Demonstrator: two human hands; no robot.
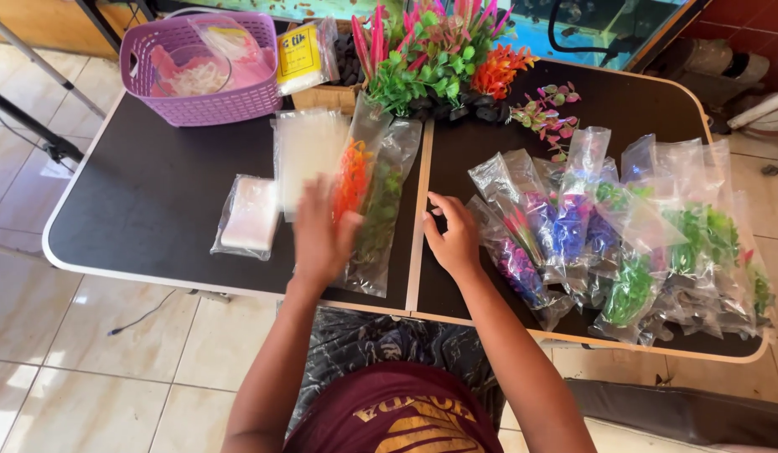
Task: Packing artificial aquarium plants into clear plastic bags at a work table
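Now left hand (320, 236) overlaps the bagged plants (370, 197) — right hand (453, 235) beside.

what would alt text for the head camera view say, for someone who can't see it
Seen from above, a person's left hand, blurred, lies over a clear bag of orange and green plastic plants on a black table, while the right hand rests flat beside it. A pile of bagged plants fills the right side; a purple basket stands at the far left.
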